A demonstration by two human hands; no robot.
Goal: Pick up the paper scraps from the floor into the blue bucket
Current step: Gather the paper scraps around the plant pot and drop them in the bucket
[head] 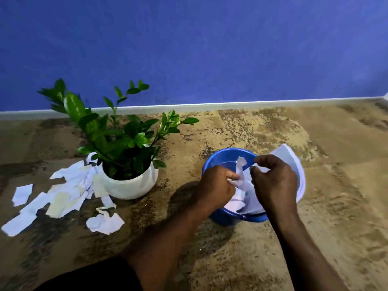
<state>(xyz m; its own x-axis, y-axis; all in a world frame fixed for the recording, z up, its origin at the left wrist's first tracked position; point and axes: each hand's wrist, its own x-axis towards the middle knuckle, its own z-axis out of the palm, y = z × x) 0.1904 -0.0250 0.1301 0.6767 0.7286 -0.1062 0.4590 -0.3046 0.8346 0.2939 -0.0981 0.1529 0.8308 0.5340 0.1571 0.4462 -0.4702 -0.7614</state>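
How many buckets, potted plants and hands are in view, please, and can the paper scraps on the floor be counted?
Blue bucket: 1
Potted plant: 1
Hands: 2, left hand and right hand, each pinching paper over the bucket
Paper scraps on the floor: overlapping, no exact count
Total without scraps: 4

We see both bare forearms entering from the bottom edge of the frame and meeting right of centre. The left forearm (pixel 168 238) slants from lower centre up toward the right. The left hand (pixel 216 186) shows its back to us, fingers curled tight and pinching crumpled paper scraps (pixel 241 181) at their tips. The right forearm (pixel 304 248) runs more steeply from the lower right corner. The right hand (pixel 275 181) is palm down, wrist bent, thumb and fingers hooked toward the left hand; we cannot tell whether it grips anything. The hands are just beside each other, apart.
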